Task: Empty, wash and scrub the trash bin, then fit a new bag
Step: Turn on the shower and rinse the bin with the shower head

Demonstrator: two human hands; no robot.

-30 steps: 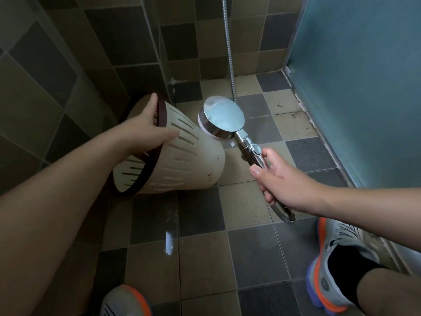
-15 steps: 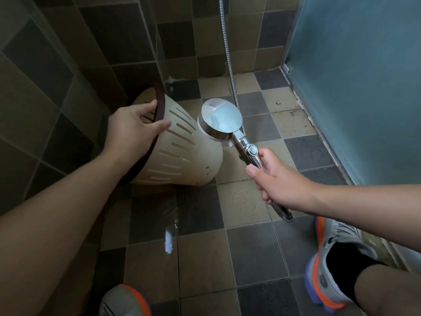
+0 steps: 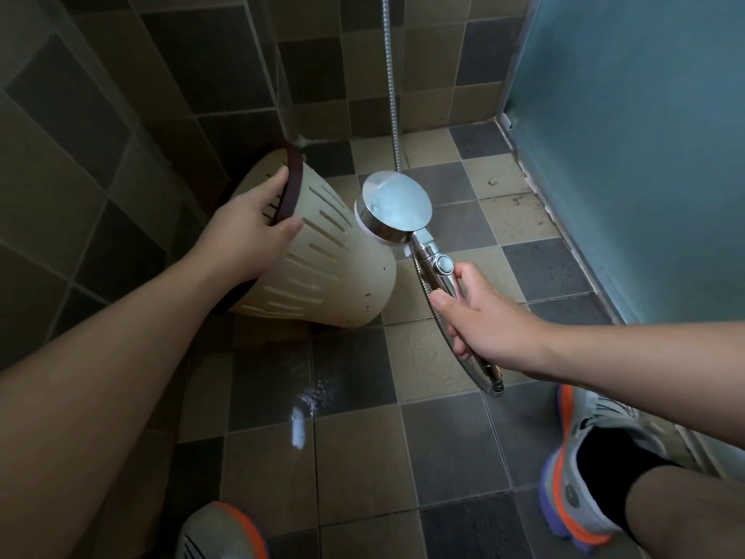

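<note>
the trash bin [image 3: 322, 260] is tipped on its side in the tiled corner, base toward the shower head [image 3: 393, 211]. the left hand [image 3: 250, 232] grasps its dark rim [image 3: 292, 183], fingers curled over the edge; the right hand [image 3: 479, 316] is wrapped round the shower handle. the floor [image 3: 354, 449] looks wet, so the bin could slide out of that one-point hold. spray may hit the slotted wall and splash back instead of reaching inside, though i can't tell if water is running.
</note>
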